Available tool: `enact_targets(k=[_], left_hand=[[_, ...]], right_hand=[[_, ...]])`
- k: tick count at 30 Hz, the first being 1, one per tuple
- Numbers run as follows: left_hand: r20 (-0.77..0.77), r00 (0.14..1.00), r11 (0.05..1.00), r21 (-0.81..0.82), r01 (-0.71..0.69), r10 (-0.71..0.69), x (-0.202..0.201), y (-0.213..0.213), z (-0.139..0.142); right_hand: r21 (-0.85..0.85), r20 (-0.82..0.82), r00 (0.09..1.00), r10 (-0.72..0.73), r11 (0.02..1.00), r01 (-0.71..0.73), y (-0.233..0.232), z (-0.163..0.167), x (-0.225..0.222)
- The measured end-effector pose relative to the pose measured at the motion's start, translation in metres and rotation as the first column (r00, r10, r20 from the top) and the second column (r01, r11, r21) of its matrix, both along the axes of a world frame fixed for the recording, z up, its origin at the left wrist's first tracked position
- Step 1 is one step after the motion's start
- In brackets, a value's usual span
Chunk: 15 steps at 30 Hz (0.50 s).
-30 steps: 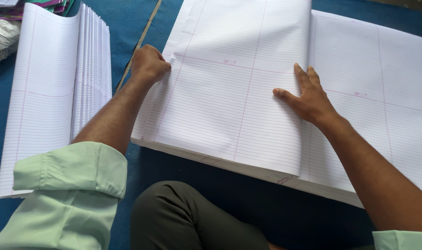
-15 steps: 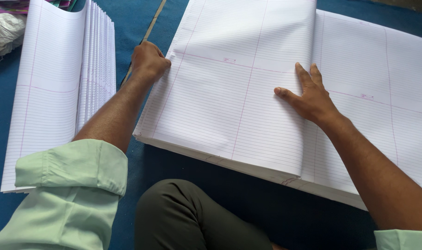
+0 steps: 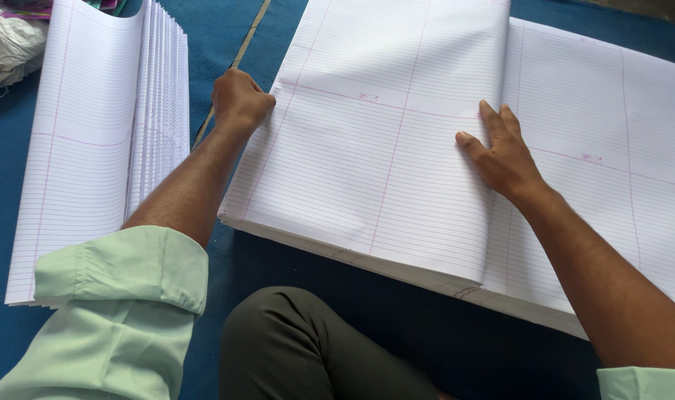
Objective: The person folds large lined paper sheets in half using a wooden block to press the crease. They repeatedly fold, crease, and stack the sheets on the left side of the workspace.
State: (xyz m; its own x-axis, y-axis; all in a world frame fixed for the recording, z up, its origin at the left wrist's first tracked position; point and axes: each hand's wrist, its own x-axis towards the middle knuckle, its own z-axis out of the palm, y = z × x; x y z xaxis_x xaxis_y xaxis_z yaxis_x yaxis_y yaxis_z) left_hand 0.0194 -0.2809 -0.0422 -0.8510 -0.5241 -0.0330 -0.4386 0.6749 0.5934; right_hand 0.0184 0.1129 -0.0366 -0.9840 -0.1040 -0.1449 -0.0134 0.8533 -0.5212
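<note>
A paper-binding or notebook-making workshop is suggested, with the work done at floor level. Large ruled sheets (image 3: 397,148) are laid in a thick stack on a blue floor covering (image 3: 226,44), and a second pile of folded ruled sheets (image 3: 93,148) is set beside it. A crumpled white sack (image 3: 4,48) is seen in the corner.

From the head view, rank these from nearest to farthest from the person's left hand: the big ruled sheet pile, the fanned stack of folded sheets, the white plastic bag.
Measured from the left hand:
1. Big ruled sheet pile: its left edge is in the hand's grip.
2. Fanned stack of folded sheets: just to the left, across a strip of blue floor.
3. White plastic bag: far top-left corner.
</note>
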Motion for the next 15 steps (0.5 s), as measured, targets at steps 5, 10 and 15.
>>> enact_targets(k=[5, 10, 15], left_hand=[[-0.043, 0.999, 1.0, 0.017, 0.0, 0.0, 0.002, -0.01, -0.005], [-0.032, 0.999, 0.999, 0.047, -0.007, 0.009, 0.003, -0.014, -0.007], [-0.036, 0.999, 0.997, 0.071, -0.021, 0.023, 0.005, -0.013, -0.007]], right_hand=[[0.002, -0.005, 1.0, -0.01, 1.0, 0.01, -0.012, 0.001, 0.005], [-0.101, -0.012, 0.999, -0.038, 0.994, 0.037, -0.017, 0.004, 0.007], [-0.223, -0.007, 0.998, -0.055, 0.974, 0.052, -0.017, 0.001, 0.004]])
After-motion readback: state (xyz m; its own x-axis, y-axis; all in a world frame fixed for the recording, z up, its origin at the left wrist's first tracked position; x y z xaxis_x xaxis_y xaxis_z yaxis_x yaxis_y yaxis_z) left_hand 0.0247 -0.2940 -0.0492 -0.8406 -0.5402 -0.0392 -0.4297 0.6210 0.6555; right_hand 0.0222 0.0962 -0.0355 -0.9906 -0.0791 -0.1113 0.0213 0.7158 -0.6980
